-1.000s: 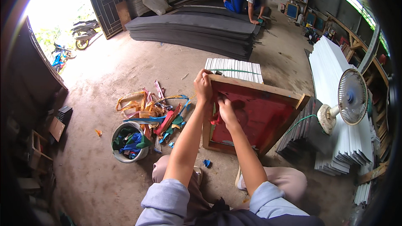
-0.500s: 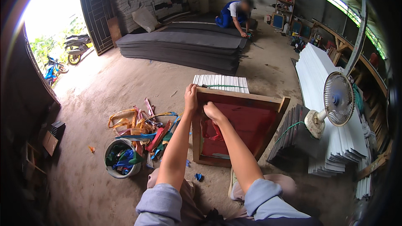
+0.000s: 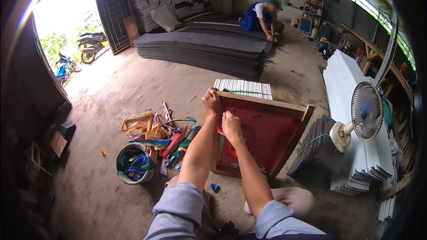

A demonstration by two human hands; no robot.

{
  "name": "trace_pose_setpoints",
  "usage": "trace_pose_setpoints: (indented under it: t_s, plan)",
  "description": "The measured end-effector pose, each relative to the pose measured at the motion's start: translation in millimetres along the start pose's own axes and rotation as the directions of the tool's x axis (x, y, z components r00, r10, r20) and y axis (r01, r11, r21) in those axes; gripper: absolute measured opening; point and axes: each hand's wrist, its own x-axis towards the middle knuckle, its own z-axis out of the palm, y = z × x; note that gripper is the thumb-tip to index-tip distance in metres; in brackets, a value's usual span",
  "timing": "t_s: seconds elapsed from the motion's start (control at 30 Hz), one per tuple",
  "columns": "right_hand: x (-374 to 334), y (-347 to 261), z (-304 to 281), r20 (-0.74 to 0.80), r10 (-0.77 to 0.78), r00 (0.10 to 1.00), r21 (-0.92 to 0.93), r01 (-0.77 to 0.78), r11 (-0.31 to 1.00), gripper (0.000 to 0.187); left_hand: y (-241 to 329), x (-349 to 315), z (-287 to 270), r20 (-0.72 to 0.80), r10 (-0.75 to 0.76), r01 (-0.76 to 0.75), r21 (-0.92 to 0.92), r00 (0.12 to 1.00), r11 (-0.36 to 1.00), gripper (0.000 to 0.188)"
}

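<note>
A wooden frame (image 3: 267, 101) with a red sheet (image 3: 273, 131) stretched across it stands tilted on the floor before me, like a printing screen. My left hand (image 3: 211, 101) is closed around its upper left corner. Inside the left side, my right hand (image 3: 231, 126) is closed in a pinch against the red surface. Loose-looking red material (image 3: 231, 150) shows below its fingers; the fingertips' exact hold is partly hidden. Left of the frame lies a heap of coloured strips (image 3: 171, 140), beside a grey bucket (image 3: 119, 169) with blue and green scraps in it.
Behind the frame is a bundle of white strips (image 3: 242, 88). A white fan (image 3: 365, 112) stands at right near stacked white sheets (image 3: 344, 73) and dark sheets (image 3: 311, 140). Farther back, a person in blue (image 3: 258, 15) crouches by stacked black sheets (image 3: 200, 46).
My right hand has moved slightly down along the frame's left side, its wrist straighter. The frame has turned a little. The whole view has shifted, with surroundings now farther right.
</note>
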Motion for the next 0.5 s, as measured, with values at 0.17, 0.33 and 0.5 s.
trace_pose_setpoints:
  t_s: [0.17, 0.33, 0.5]
  plan:
    - [-7.0, -3.1, -1.9, 0.002, 0.02, 1.0, 0.039, -0.02, 0.999, 0.022, 0.4, -0.4, -2.7, -0.005, -0.001, 0.001, 0.005, 1.0, 1.0, 0.039]
    - [-10.8, -1.6, -3.3, -0.015, 0.005, 1.0, 0.066, -0.004, 0.998, 0.021, 3.9, -1.0, -2.2, -0.011, 0.016, -0.016, 0.002, 1.0, 1.0, 0.038]
    - [-14.8, -8.2, -5.7, 0.006, 0.075, 0.997, 0.062, -0.075, 0.995, 0.022, 2.6, -0.7, -3.8, 0.012, 0.005, -0.005, -0.006, 1.0, 1.0, 0.038]
